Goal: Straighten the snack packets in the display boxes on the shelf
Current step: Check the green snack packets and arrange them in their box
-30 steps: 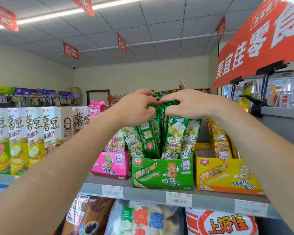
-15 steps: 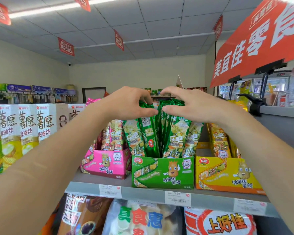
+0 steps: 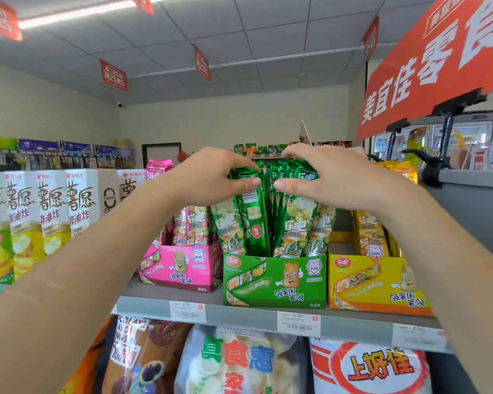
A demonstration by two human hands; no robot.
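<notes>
Three display boxes stand side by side on the grey shelf: a pink box, a green box and a yellow box. Tall green snack packets stand upright in the green box. My left hand grips the tops of the left packets, thumb in front. My right hand grips the tops of the right packets. A narrow gap splits the two bunches in the middle. Pink packets and yellow packets fill the neighbouring boxes.
White chip cartons line the shelf to the left. Large snack bags hang below the shelf edge with its price tags. A red sign and a grey counter stand at the right.
Both hands have stayed on the green packet tops and lifted slightly apart. The packets stand more upright and a gap has opened between the two bunches. The view shifted a little left.
</notes>
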